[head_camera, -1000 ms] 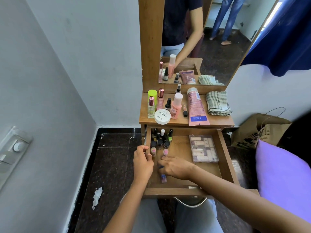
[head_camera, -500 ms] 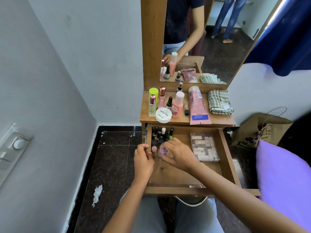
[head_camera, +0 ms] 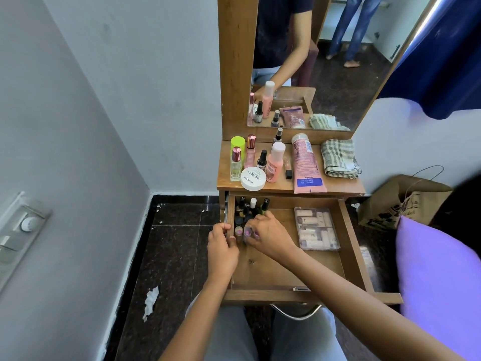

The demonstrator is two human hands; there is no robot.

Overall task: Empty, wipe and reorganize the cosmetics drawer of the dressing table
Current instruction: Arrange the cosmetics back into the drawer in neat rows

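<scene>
The wooden drawer (head_camera: 348, 241) of the dressing table stands pulled out. Several small nail polish bottles (head_camera: 251, 207) are grouped upright in its back left corner. My right hand (head_camera: 268, 234) reaches into that group and pinches a small pink-capped bottle (head_camera: 247, 232) at the front of the group. My left hand (head_camera: 221, 250) grips the drawer's left wall. A clear plastic box of false nails (head_camera: 316, 229) lies on the right side of the drawer.
On the tabletop (head_camera: 346, 187) stand perfume bottles (head_camera: 236, 162), a white round jar (head_camera: 253, 178), a pink bottle (head_camera: 275, 162), a pink tube (head_camera: 305, 164) and a folded checked cloth (head_camera: 338, 158). A paper bag (head_camera: 400, 201) and purple cushion (head_camera: 437, 280) sit right. Mirror behind.
My right hand picked a small bottle off the drawer floor near the front and carried it back to the group in the back left corner. My left hand stayed on the drawer wall.
</scene>
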